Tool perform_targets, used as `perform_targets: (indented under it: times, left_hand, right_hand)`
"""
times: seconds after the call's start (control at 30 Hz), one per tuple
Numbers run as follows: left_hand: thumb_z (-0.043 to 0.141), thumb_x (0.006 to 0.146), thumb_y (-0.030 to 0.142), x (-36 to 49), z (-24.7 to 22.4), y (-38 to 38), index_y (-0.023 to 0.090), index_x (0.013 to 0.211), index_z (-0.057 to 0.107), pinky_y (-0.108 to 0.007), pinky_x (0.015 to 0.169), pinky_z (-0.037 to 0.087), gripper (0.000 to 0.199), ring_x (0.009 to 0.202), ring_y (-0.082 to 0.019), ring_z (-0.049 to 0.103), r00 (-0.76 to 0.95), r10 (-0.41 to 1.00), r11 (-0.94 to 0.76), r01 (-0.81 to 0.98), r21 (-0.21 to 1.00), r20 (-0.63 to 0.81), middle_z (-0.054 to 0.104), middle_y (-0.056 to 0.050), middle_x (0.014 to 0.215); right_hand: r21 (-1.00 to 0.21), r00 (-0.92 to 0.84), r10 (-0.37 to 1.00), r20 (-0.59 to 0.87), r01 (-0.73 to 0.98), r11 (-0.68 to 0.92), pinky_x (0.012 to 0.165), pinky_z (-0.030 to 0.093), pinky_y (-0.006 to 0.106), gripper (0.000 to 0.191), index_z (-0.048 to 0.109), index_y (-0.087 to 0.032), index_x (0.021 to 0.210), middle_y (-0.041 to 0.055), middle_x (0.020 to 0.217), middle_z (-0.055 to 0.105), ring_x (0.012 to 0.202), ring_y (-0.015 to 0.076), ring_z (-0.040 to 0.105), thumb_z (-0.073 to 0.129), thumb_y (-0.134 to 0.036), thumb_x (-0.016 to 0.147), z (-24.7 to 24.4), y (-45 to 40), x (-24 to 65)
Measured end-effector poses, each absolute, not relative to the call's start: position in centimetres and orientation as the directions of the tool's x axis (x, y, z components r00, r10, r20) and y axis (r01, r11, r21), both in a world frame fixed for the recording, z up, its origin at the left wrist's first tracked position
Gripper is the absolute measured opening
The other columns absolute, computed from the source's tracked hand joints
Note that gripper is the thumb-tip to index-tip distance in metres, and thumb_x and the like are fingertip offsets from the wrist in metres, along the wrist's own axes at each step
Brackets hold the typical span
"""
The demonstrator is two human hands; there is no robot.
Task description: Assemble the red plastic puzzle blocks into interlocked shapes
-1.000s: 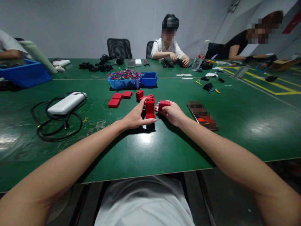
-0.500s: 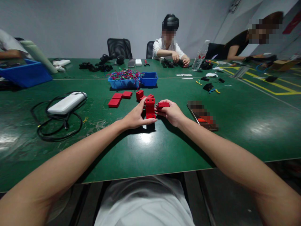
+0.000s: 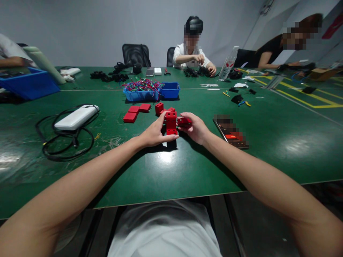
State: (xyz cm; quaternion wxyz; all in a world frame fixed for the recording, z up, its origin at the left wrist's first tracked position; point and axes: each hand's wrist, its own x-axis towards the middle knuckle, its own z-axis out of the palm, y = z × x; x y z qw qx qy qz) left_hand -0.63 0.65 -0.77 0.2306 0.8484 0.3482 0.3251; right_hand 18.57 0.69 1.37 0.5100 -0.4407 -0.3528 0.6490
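From where I'm standing, the left hand (image 3: 153, 134) is curled partway, thumb along the near side and fingers behind, keeping hold of a notched red block (image 3: 171, 120) stood on end over the green bench (image 3: 166, 182), in from the middle of its near edge. Just beside it, the right hand (image 3: 198, 130) is nearly closed, pinching a smaller red piece (image 3: 184, 121) between thumb and fingers. More red blocks (image 3: 159, 108) sit right behind, and three flat red blocks (image 3: 130, 117) lie farther toward the bench's left end. A phone (image 3: 230, 134) rests to the right; leftward, a white power bank (image 3: 76, 117) lies amid a looped black cable (image 3: 57, 157). Beyond, a blue tray (image 3: 142, 95) heaped with coloured wires adjoins a second blue tray (image 3: 170, 93), and at the far edge a co-worker (image 3: 184, 53) handles dark parts (image 3: 190, 72).
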Motion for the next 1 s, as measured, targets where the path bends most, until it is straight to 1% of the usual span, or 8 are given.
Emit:
perform_targets:
  times: [0.07,0.27,0.37,0.47,0.57,0.77,0.93,1.0]
  left_hand:
    - [0.072,0.074,0.060,-0.7,-0.8,0.7,0.016,0.152,0.022,-0.049,0.113,0.040,0.102,0.135,-0.037,0.049,0.553,0.737,-0.655,0.444,0.611,0.388,0.046,-0.019,0.149]
    - [0.072,0.075,0.059,-0.6,-0.9,0.6,0.014,0.152,0.020,-0.049,0.111,0.042,0.103,0.133,-0.037,0.051,0.562,0.735,-0.657,0.455,0.601,0.378,0.048,-0.020,0.147]
    - [0.072,0.075,0.059,-0.6,-0.8,0.6,0.017,0.151,0.022,-0.050,0.112,0.041,0.101,0.133,-0.036,0.050,0.557,0.742,-0.651,0.468,0.597,0.373,0.048,-0.019,0.147]
    - [0.072,0.074,0.060,-0.5,-0.7,0.5,0.017,0.150,0.024,-0.051,0.111,0.041,0.100,0.133,-0.036,0.051,0.554,0.748,-0.644,0.474,0.600,0.366,0.048,-0.019,0.146]
    - [0.072,0.073,0.060,-0.5,-0.7,0.4,0.016,0.149,0.025,-0.050,0.111,0.042,0.100,0.131,-0.036,0.052,0.549,0.757,-0.633,0.480,0.608,0.355,0.049,-0.020,0.145]
    - [0.072,0.073,0.060,-0.5,-0.7,0.4,0.014,0.149,0.025,-0.051,0.110,0.042,0.100,0.131,-0.037,0.052,0.542,0.759,-0.634,0.491,0.598,0.360,0.049,-0.021,0.145]
    - [0.072,0.073,0.061,-0.5,-0.6,0.3,0.013,0.148,0.025,-0.051,0.109,0.044,0.100,0.130,-0.037,0.054,0.530,0.767,-0.629,0.508,0.588,0.363,0.051,-0.021,0.143]
    - [0.072,0.073,0.061,-0.4,-0.6,0.2,0.013,0.148,0.025,-0.051,0.108,0.044,0.101,0.129,-0.038,0.055,0.516,0.773,-0.625,0.516,0.586,0.369,0.052,-0.022,0.142]
  right_hand:
    - [-0.899,-0.066,0.969,-0.238,-0.362,-0.246,0.053,0.051,0.024,0.007,0.054,-0.020,0.081,-0.0014,0.064,0.063,0.061,0.0142,0.064,0.060,-0.022,0.084,1.3,0.8,18.5]
    - [-0.893,-0.004,0.955,-0.298,-0.353,-0.280,0.047,0.049,0.022,0.016,0.050,-0.019,0.078,-0.0017,0.055,0.059,0.055,0.0156,0.067,0.052,-0.023,0.093,1.6,0.8,18.5]
    - [-0.913,0.016,0.958,-0.288,-0.308,-0.269,0.046,0.048,0.023,0.012,0.052,-0.019,0.082,-0.0017,0.054,0.060,0.051,0.0158,0.065,0.051,-0.023,0.093,2.0,0.5,18.5]
    - [-0.920,0.016,0.957,-0.288,-0.282,-0.272,0.044,0.045,0.023,0.012,0.054,-0.018,0.087,-0.0002,0.054,0.063,0.046,0.0155,0.063,0.050,-0.028,0.094,2.3,0.3,18.6]
    - [-0.908,0.000,0.950,-0.313,-0.294,-0.300,0.041,0.040,0.023,0.016,0.054,-0.018,0.089,0.0011,0.052,0.064,0.043,0.0160,0.061,0.047,-0.032,0.095,2.4,0.2,18.8]
    - [-0.891,0.005,0.944,-0.330,-0.331,-0.309,0.041,0.040,0.023,0.017,0.052,-0.019,0.089,-0.0001,0.053,0.064,0.044,0.0170,0.064,0.042,-0.031,0.095,2.5,0.2,18.9]
    - [-0.905,0.022,0.939,-0.342,-0.277,-0.323,0.034,0.029,0.021,0.013,0.047,-0.021,0.094,0.0012,0.056,0.067,0.041,0.0181,0.063,0.040,-0.032,0.094,2.4,0.0,18.8]
    - [-0.908,0.024,0.942,-0.336,-0.276,-0.317,0.032,0.028,0.021,0.014,0.047,-0.021,0.093,0.0007,0.056,0.066,0.040,0.0180,0.062,0.040,-0.033,0.095,2.3,0.0,18.7]
